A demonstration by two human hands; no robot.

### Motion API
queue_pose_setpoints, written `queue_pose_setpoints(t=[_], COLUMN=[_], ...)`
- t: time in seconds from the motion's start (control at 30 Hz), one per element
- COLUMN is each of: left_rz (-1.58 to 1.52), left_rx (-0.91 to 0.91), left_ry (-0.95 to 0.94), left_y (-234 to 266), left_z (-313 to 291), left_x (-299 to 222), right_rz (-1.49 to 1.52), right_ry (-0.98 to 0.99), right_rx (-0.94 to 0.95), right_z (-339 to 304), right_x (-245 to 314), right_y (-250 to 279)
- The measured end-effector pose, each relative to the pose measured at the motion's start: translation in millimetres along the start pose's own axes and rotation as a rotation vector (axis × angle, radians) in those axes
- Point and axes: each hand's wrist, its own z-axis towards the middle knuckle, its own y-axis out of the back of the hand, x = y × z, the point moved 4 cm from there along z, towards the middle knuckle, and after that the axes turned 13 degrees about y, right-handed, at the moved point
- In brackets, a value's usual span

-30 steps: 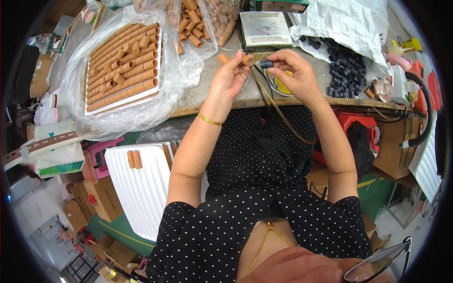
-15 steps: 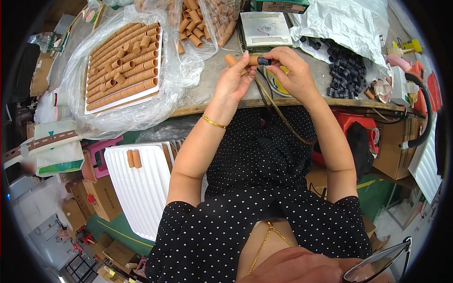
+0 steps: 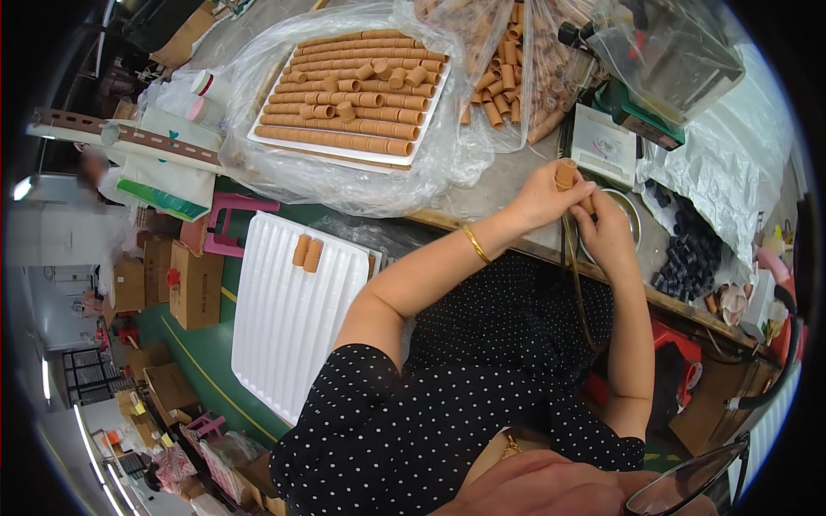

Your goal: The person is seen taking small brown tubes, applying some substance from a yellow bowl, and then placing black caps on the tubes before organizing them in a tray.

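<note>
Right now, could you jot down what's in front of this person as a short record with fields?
Left hand: holds a short orange-brown tube upright at the fingertips
Right hand: pressed close beside the left hand, by a thin hose; what it grips is hidden
Bench tray: white, filled with rows of similar tubes, on clear plastic sheet
Lower ribbed tray: white, two tubes near its top
Metal bowl: behind the hands
Black caps: heaped to the right
</note>
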Motion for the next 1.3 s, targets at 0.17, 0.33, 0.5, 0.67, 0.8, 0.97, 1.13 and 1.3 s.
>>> queue_pose_setpoints(t=[0.17,0.33,0.5,0.67,0.8,0.97,1.13,1.3], left_rz=[0.973,1.647,0.904,-0.173,-0.498,-0.783,-0.700,-0.475], left_rx=[-0.688,-0.933,-0.580,0.271,0.324,0.357,0.210,0.058], left_ry=[-0.660,-0.546,-0.659,0.152,0.325,0.362,0.370,0.247], left_y=[125,213,136,10,-15,-34,-28,-22], left_z=[31,53,40,13,10,16,17,16], left_x=[-81,-91,-84,-15,7,25,28,20], right_rz=[0.068,0.631,1.167,1.401,1.295,0.917,0.427,-0.011], right_ry=[-0.003,-0.305,-0.180,-0.065,-0.064,0.007,0.067,-0.051], right_rx=[-0.138,-0.220,-0.446,-0.479,-0.493,-0.349,-0.284,-0.452], right_z=[-4,-7,4,30,20,7,10,46], right_x=[1,-24,-39,-28,-36,-33,-47,-86], right_y=[13,10,-4,-7,-3,1,16,31])
